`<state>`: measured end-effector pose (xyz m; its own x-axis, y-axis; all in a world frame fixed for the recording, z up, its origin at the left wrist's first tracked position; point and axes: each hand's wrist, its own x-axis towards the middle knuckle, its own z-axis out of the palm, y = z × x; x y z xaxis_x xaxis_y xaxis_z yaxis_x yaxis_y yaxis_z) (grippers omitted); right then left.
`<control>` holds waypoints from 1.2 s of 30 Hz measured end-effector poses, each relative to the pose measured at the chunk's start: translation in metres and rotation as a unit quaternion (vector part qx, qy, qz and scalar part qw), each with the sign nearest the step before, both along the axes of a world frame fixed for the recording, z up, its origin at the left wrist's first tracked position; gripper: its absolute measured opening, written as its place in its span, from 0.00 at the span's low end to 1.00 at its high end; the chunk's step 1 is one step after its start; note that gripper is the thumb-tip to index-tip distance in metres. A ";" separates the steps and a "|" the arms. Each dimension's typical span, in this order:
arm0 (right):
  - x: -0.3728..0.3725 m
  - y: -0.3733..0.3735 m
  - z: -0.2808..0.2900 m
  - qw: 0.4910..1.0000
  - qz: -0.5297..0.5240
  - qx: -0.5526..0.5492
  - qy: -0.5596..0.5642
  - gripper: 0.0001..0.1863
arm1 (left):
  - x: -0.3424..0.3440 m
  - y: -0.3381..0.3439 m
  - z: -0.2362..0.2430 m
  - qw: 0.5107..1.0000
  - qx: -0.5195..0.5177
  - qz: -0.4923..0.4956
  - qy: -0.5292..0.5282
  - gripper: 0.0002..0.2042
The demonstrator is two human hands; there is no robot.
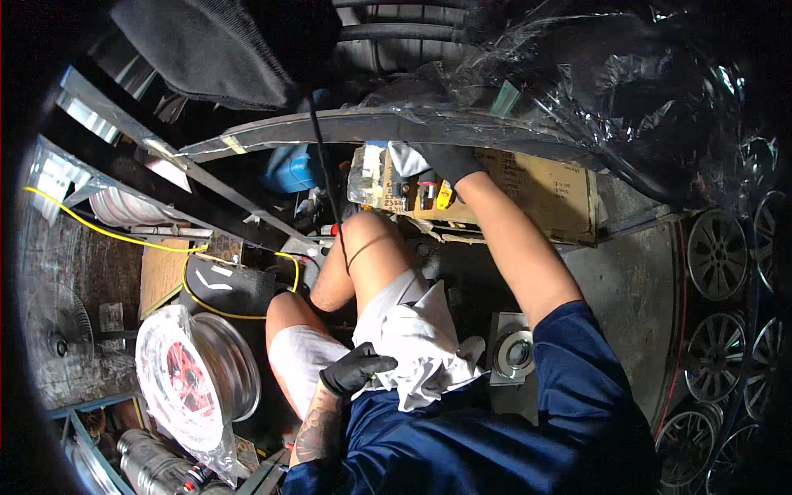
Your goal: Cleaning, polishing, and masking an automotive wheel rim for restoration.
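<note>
Black-gloved right hand at 1 o'clock, at the brown cardboard box — fingers hidden, grip cannot be told; small white cloth touches that hand at 12. Black-gloved left hand at 7, fingers curled narrow against large bunched white cloth at 6. Reach judged made — handling judged unfinished

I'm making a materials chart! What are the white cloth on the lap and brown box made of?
White cloth: matte, soft-looking fabric, maybe cotton, since it crumples into folds. Brown box: probably cardboard, dull tan with flat panels.
</note>
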<state>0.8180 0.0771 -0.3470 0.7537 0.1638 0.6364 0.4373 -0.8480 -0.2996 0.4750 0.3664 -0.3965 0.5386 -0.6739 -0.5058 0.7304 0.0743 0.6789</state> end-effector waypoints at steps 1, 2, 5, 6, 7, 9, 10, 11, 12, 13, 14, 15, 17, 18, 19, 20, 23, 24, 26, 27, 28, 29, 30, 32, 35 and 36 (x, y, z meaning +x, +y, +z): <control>-0.003 -0.008 -0.006 1.000 -0.004 -0.002 0.000 0.25 | 0.000 0.000 -0.004 1.000 -0.002 -0.004 0.000 0.11; -0.020 0.001 0.000 1.000 -0.012 -0.010 -0.016 0.24 | -0.006 0.004 -0.007 1.000 -0.004 0.011 0.011 0.12; -0.101 0.020 0.032 0.996 -0.011 0.074 -0.048 0.17 | -0.011 0.013 -0.001 0.999 0.007 0.016 0.035 0.13; -0.139 0.010 0.028 0.989 -0.038 0.139 0.035 0.15 | -0.003 0.008 0.003 0.999 0.013 -0.023 0.041 0.14; -0.171 0.003 0.016 0.999 -0.025 0.035 0.032 0.14 | -0.003 0.010 0.005 0.999 0.018 -0.017 0.042 0.14; -0.238 0.005 0.015 0.850 0.154 0.315 0.394 0.19 | 0.000 0.011 0.011 1.000 0.006 -0.014 -0.003 0.15; -0.264 0.006 0.017 0.777 0.175 0.363 0.483 0.23 | 0.002 0.012 0.021 1.000 -0.008 -0.006 -0.010 0.14; -0.286 0.006 0.021 0.692 0.193 0.410 0.562 0.28 | 0.005 0.016 0.027 1.000 -0.006 -0.014 -0.008 0.14; -0.300 0.006 0.030 0.724 0.209 0.370 0.543 0.32 | 0.011 0.018 0.029 0.999 -0.016 -0.032 -0.036 0.15; -0.313 0.010 0.035 0.754 0.223 0.329 0.523 0.36 | 0.016 0.017 0.032 0.996 -0.027 -0.049 -0.064 0.15; -0.327 0.014 0.025 0.775 0.218 0.311 0.506 0.40 | 0.023 0.008 0.049 0.976 0.025 -0.058 -0.208 0.20; -0.331 0.023 0.028 0.752 0.205 0.357 0.515 0.36 | 0.024 0.003 0.064 0.976 0.031 -0.056 -0.209 0.20; -0.326 0.017 0.033 0.689 0.177 0.416 0.566 0.30 | 0.033 -0.012 0.077 0.951 0.035 -0.052 -0.303 0.26; -0.321 0.014 0.042 0.651 0.164 0.480 0.565 0.29 | 0.032 -0.013 0.074 0.974 0.032 -0.081 -0.209 0.31; -0.317 0.007 0.048 0.611 0.144 0.542 0.559 0.27 | 0.034 -0.015 0.067 0.898 0.093 -0.062 -0.426 0.29; -0.315 -0.001 0.039 0.593 0.138 0.582 0.539 0.25 | 0.024 -0.016 0.059 0.911 0.140 -0.060 -0.384 0.27; -0.292 -0.002 0.046 0.557 0.159 0.628 0.520 0.22 | 0.014 -0.026 0.057 0.904 0.224 -0.036 -0.363 0.22; -0.286 -0.004 0.045 0.541 0.137 0.641 0.528 0.19 | 0.013 -0.028 0.054 0.936 0.206 -0.028 -0.284 0.20; -0.275 -0.022 0.038 0.639 0.200 0.572 0.474 0.17 | 0.013 -0.029 0.053 0.954 0.162 -0.010 -0.252 0.17; -0.267 -0.027 0.031 0.719 0.261 0.499 0.408 0.14 | 0.013 -0.028 0.056 0.953 0.168 -0.005 -0.251 0.17; -0.253 -0.014 0.080 0.636 0.092 0.601 0.475 0.12 | 0.014 -0.026 0.062 0.947 0.200 -0.030 -0.249 0.16; -0.243 -0.033 0.063 0.891 0.106 0.318 0.306 0.13 | 0.015 -0.024 0.066 0.939 0.233 -0.056 -0.246 0.15; -0.230 -0.033 0.076 0.643 0.092 0.664 0.371 0.14 | 0.011 -0.021 0.058 0.939 0.234 -0.052 -0.246 0.15; -0.196 -0.056 0.071 0.679 0.061 0.675 0.282 0.18 | 0.002 -0.018 0.041 0.983 0.064 0.035 -0.170 0.16; -0.155 -0.059 0.079 0.785 -0.005 0.616 0.071 0.14 | 0.003 -0.009 0.041 0.983 0.061 0.017 -0.170 0.19; -0.143 -0.051 0.078 0.748 0.016 0.661 0.057 0.13 | -0.001 -0.003 0.034 0.985 0.063 0.011 -0.160 0.19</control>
<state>0.6746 0.0264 -0.2692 0.8243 -0.5334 0.1899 0.3586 0.2323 -0.9041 0.4740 0.3630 -0.3623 0.6976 -0.6034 -0.3862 0.4769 -0.0112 0.8789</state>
